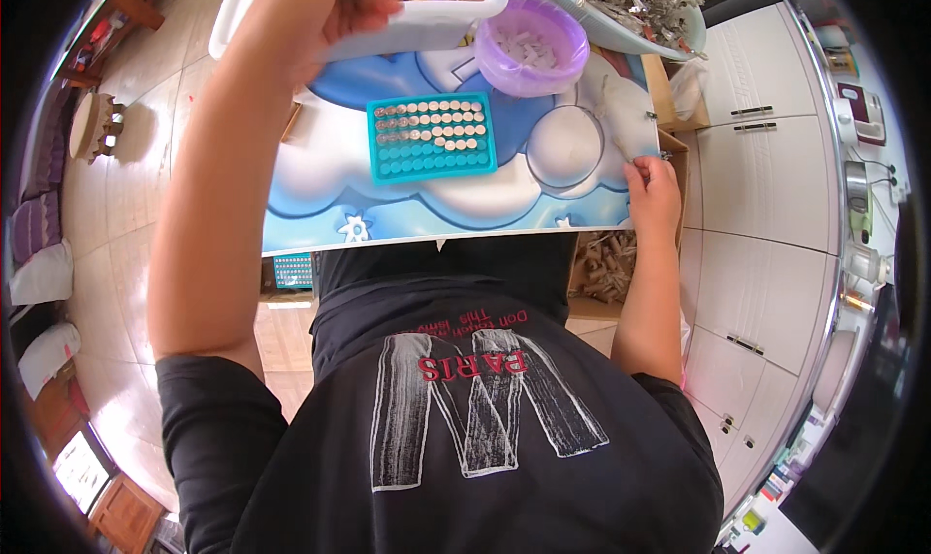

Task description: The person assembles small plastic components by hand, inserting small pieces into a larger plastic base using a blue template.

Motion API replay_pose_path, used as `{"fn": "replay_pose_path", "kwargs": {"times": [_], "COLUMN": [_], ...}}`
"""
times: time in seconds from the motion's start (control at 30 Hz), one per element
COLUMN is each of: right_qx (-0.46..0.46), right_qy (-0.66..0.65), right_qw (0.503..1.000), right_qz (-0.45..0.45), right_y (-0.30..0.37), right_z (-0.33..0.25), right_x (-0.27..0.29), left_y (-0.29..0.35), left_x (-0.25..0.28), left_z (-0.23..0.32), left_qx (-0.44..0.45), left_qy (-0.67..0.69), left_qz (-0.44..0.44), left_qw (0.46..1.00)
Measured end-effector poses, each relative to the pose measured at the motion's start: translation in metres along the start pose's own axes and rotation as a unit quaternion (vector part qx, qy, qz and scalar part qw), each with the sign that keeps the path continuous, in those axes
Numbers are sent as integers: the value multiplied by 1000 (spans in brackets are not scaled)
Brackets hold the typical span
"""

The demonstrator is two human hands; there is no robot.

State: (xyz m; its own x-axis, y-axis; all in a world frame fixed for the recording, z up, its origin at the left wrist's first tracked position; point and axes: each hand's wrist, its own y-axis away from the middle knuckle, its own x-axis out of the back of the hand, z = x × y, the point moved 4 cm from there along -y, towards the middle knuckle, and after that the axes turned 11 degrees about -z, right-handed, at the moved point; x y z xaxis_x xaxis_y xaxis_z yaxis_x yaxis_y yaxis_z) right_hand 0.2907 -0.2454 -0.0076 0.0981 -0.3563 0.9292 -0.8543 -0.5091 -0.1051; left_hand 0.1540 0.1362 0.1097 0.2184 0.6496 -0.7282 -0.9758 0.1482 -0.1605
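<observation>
At the table's right edge my right hand (655,190) is closed, thumb and fingertips pinching the near end of a thin greyish strip (615,117) whose kind I cannot make out. My left hand (364,11) is over the near side of a white bin (407,28) with brown pieces in it. Its fingers look apart and loosely curled, with nothing visible in them; the top edge cuts off part of the hand. Between my arms a turquoise tray (433,174) lies on the table, small round light pieces filling its far rows and part of a lower row.
A purple-lined bowl (490,61) of whitish pieces stands at the back. Beside it, a large pale basin (572,16) holds grey bundles. Under the blue-and-white table (465,210) are a box of brown rolls (603,263) and another tray (293,271). White cabinets (766,176) stand right.
</observation>
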Motion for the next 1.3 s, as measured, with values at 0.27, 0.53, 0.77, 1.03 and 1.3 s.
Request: {"fn": "replay_pose_path", "kwargs": {"times": [0.27, 0.53, 0.77, 1.03, 1.3], "right_qx": [-12, 268, 328, 274, 220], "right_qy": [-437, -316, -289, -350, -321], "right_qw": [898, 865, 832, 824, 873], "right_qz": [43, -284, -340, -352, -296], "right_y": [29, 80, 78, 53, 3], "right_z": [-39, -178, -202, -227, -153], "right_x": [16, -1, -12, -19, 29], "left_y": [79, 91, 108, 130, 166], "left_x": [-17, -31, -29, -12, 16], "left_z": [-135, -185, -171, -118, -71], "left_qx": [94, 194, 179, 63, -25], "left_qy": [49, 132, 134, -31, -191], "left_qz": [210, 142, 182, 272, 431], "left_qw": [972, 962, 957, 960, 882]}}
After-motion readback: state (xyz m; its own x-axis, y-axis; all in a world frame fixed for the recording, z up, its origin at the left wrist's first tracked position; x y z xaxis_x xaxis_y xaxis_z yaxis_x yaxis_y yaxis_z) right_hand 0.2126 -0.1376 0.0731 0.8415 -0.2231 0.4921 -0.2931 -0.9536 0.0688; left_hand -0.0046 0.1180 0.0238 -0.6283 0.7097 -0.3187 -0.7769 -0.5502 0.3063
